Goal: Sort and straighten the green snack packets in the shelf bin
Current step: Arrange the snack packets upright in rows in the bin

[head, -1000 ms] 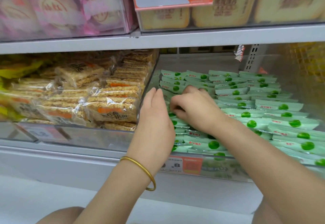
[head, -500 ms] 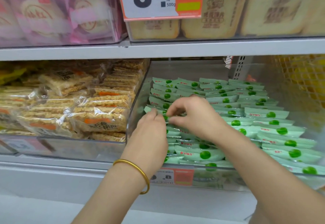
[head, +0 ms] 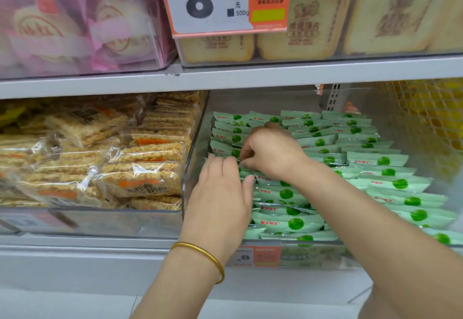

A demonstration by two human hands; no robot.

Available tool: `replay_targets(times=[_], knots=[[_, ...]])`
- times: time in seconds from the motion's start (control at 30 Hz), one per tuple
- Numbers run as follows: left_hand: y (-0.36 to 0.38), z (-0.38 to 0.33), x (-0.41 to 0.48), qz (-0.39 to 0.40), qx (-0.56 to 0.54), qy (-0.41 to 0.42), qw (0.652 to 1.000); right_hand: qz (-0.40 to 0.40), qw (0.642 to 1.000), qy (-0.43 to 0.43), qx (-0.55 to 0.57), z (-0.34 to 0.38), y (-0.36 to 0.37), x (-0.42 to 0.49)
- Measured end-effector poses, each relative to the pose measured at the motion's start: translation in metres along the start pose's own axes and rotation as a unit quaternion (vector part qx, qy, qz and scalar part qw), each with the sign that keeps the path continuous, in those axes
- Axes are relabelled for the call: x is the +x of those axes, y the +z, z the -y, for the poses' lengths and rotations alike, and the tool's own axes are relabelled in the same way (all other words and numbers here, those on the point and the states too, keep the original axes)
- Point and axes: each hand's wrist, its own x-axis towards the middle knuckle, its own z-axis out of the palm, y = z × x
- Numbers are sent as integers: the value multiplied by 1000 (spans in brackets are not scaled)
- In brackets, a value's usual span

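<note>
While both hands work near the left wall of the bin [head: 195, 168], the packets [head: 288, 223] lie inside it in overlapping rows.
Bin: clear-walled, on the lower shelf [head: 87, 256], with packets filling it from the front edge to the back in roughly three columns, printed green dots facing up. Left hand [head: 220, 198]: reaches over the front edge beside the left wall, fingers fairly straight and close together, tips touching packets in the left column; a gold bangle [head: 213, 258] circles the wrist. Right hand [head: 275, 153]: crosses in from the right, just behind the left hand, fingers curled narrow, pinching the edge of a packet in the left column. Left of the bin lie cracker packs [head: 140, 173]. A price tag [head: 213, 0] hangs at the shelf above.
</note>
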Motion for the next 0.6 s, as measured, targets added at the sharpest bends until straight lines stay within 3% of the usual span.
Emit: replay_targets(times=[0.13, 0.23, 0.47, 0.6], knots=[[4, 1, 2, 19, 49, -9, 999, -20, 1000, -5, 4, -1, 8, 5], [4, 0, 3, 25, 49, -3, 998, -44, 991, 22, 124, -5, 8, 8], [5, 3, 9, 78, 105, 26, 991, -216, 914, 96, 331, -9, 0, 0], [2, -1, 7, 85, 122, 25, 989, -255, 862, 151, 412, -16, -8, -10]])
